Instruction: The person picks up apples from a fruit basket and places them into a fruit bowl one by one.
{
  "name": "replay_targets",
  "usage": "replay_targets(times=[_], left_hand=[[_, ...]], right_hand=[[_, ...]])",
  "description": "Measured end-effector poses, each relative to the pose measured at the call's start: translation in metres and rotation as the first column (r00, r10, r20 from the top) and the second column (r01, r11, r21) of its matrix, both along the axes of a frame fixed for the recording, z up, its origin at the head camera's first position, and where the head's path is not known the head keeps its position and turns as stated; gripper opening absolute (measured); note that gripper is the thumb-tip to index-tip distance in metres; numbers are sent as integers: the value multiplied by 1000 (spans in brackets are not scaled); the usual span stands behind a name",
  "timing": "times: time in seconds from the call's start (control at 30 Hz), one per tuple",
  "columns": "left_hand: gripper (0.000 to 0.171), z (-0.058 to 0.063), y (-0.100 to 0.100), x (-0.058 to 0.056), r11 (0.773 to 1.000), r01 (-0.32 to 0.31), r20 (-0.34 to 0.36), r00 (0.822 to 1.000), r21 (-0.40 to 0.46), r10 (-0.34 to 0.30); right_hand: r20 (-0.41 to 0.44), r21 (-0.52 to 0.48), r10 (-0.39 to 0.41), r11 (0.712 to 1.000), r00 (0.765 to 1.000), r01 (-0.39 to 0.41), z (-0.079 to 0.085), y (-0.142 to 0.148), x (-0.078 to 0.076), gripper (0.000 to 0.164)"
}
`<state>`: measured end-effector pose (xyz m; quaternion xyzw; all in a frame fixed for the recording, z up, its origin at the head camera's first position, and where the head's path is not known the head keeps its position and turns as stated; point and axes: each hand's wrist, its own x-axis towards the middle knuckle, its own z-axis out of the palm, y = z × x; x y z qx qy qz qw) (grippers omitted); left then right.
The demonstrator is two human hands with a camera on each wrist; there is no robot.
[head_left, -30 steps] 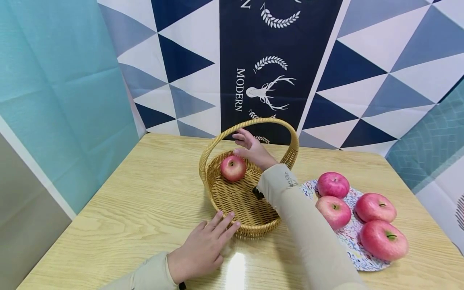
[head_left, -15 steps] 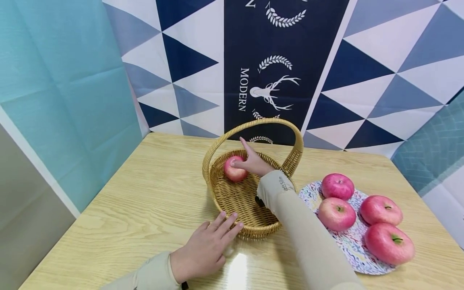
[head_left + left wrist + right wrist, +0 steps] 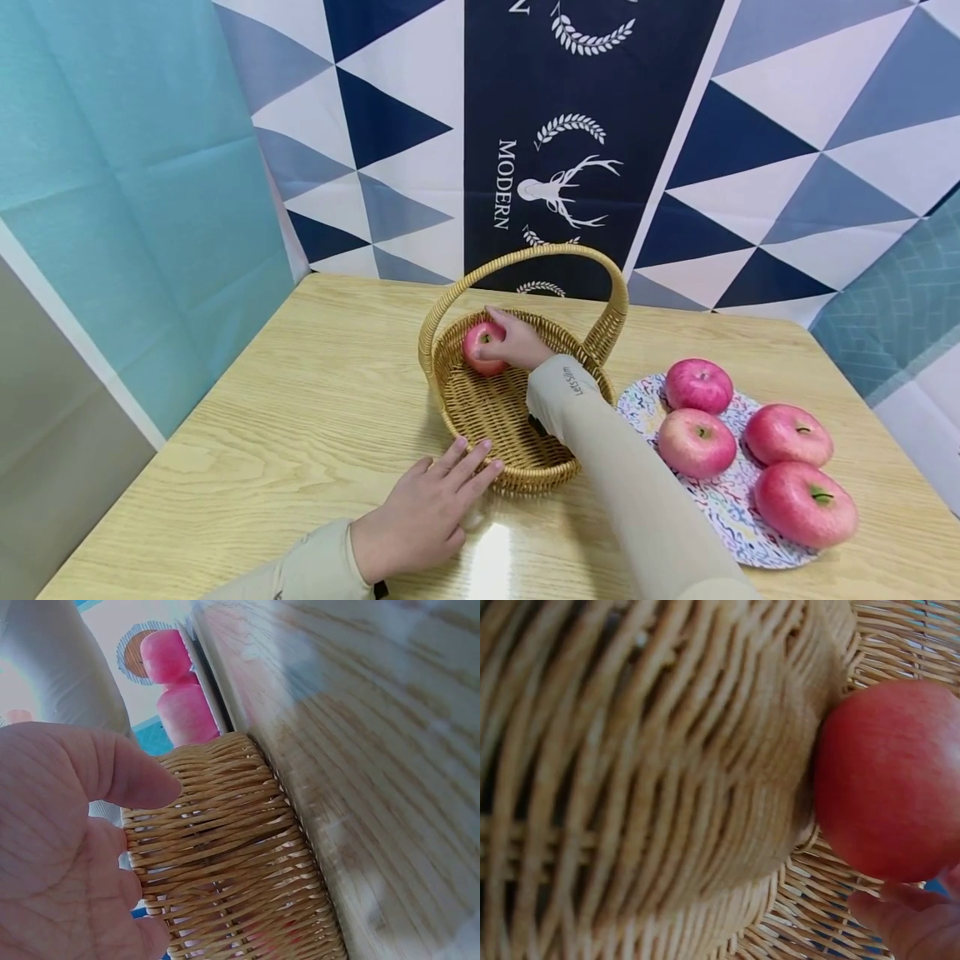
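Note:
In the head view, a round wicker basket with a tall arched handle stands on the table. A red apple lies inside at its far left. My right hand reaches under the handle and grips this apple between thumb and fingers. The right wrist view shows the apple close to the woven wall, with fingertips at its underside. My left hand rests straight fingers on the basket's near rim. In the left wrist view its thumb lies by the outer wicker wall.
Right of the basket, a patterned plate holds several apples, among them a darker one at the back and a large one in front. A printed cloth hangs behind the table.
My right hand has come down from above the apple, and its thumb and fingers have closed on it. The left hand keeps its place on the rim. The view has shifted slightly.

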<state>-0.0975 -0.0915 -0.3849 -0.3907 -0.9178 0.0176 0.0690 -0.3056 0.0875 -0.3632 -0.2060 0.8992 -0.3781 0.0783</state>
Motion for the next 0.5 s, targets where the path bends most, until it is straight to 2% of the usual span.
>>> replay_targets(times=[0.23, 0.5], left_hand=[[66, 1, 1, 1, 1000, -12, 8, 1000, -7, 13], [65, 1, 2, 2, 1000, -23, -8, 1000, -9, 23]], right_hand=[[-21, 19, 21, 1000, 1000, -20, -5, 1, -1, 78], [-2, 30, 64, 998, 998, -64, -14, 6, -7, 86]])
